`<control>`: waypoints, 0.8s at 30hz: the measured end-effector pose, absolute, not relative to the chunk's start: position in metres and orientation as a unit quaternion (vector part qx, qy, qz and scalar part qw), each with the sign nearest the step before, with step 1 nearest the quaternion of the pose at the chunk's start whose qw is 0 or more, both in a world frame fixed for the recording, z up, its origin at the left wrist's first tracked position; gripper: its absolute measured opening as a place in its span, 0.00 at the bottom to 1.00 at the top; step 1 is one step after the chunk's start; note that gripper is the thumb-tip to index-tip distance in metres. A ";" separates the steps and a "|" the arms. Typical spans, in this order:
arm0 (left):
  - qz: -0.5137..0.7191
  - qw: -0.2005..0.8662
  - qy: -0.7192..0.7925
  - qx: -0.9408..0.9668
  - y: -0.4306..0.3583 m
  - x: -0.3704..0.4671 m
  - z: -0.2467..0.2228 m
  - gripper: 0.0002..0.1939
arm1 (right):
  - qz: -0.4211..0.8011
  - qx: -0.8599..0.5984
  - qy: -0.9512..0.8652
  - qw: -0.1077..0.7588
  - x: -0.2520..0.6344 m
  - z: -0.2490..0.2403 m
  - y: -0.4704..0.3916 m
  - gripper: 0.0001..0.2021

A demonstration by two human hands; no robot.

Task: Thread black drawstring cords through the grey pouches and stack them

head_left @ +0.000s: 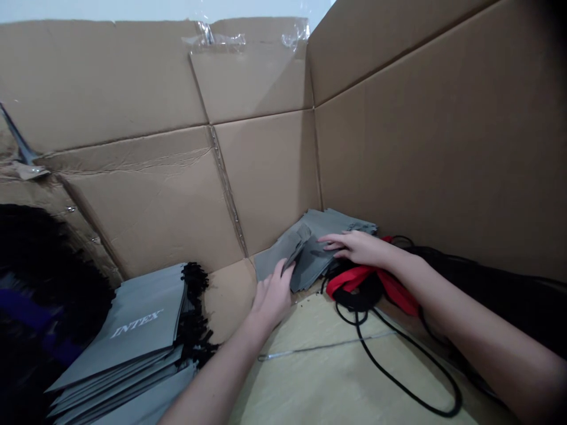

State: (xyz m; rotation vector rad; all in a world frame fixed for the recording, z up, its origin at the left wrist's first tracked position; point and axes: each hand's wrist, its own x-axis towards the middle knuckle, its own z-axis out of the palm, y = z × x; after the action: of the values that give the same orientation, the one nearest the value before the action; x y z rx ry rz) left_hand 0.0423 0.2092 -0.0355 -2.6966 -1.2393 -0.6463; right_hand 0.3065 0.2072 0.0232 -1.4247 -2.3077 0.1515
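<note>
Flat grey fabric pouches with black cord ends, stacked left: look finished. Loose grey fabric pieces in brown cardboard corner: seemingly remaining, cords hard to make out. Left hand pinches folded grey piece; right hand loosely spread over pieces. White "INTEX" on top pouch.

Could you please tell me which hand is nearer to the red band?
Right: the right hand is just beyond the red band; the left hand is farther off, to the band's left.
</note>
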 end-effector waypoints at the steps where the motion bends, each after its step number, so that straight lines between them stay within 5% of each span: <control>1: -0.212 0.055 -0.403 -0.889 0.208 0.043 -0.035 0.22 | 0.043 -0.513 -0.831 0.213 0.302 0.027 0.206 0.19; 6: -0.215 0.068 -0.406 -0.886 0.213 0.041 -0.037 0.17 | -0.002 -0.472 -0.814 0.338 0.274 0.038 0.199 0.12; 11: -0.239 0.055 -0.453 -0.857 0.225 0.036 -0.043 0.18 | 0.006 -0.464 -0.735 0.495 0.283 0.028 0.206 0.22; 14: -0.251 0.036 -0.451 -0.856 0.225 0.035 -0.043 0.28 | 0.028 -0.499 -0.784 0.368 0.304 0.019 0.213 0.25; 18: -0.236 0.040 -0.411 -0.880 0.215 0.035 -0.036 0.39 | 0.017 -0.511 -0.837 0.195 0.318 0.018 0.216 0.17; 24: -0.240 0.058 -0.399 -0.883 0.203 0.042 -0.033 0.17 | -0.091 -0.482 -0.839 0.235 0.289 0.034 0.206 0.14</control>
State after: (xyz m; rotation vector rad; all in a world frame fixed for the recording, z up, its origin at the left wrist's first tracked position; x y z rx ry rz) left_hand 0.0420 0.2031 -0.0329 -2.6755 -1.2102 -0.7263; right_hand 0.2893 0.2057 0.0342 -1.3229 -2.3029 -0.2489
